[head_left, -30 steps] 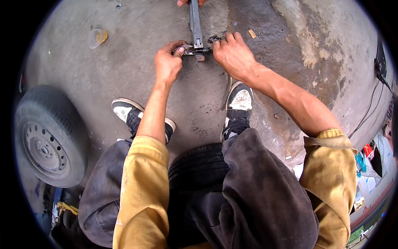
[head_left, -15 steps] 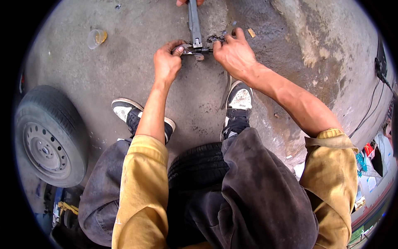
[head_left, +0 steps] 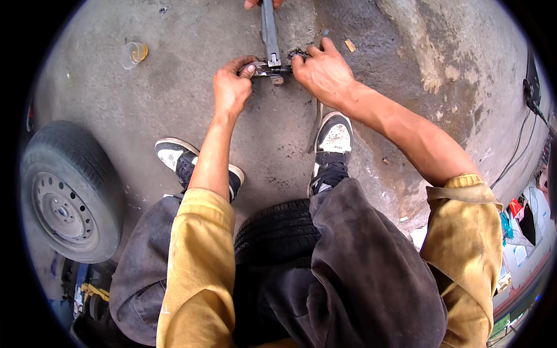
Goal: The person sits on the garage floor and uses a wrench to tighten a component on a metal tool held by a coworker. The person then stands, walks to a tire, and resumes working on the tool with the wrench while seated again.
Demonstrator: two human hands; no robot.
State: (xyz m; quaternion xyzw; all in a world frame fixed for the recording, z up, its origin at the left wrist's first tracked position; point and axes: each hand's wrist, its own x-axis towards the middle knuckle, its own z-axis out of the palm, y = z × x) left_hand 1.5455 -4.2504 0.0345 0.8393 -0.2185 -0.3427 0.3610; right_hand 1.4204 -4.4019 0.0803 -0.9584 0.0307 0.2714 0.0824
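My left hand grips a small dark metal part between thumb and fingers, just above the concrete. A long grey metal bar comes down from the top edge, its lower end meeting that part. Another person's hand, mostly cut off by the frame, holds the bar's upper end. On the part's right side my right hand has its fingers curled around the end of a black piece. The fingers hide most of what they hold. Dark greasy debris lies beside them.
A wheel with tyre stands at left. Another tyre is under me, between my legs. A clear plastic cup with amber residue lies on the concrete floor. A black cable and a heap of litter are at right.
My right hand has shifted slightly left, closer to the metal part, covering more of the black piece. The bar and my left hand have moved a little left.
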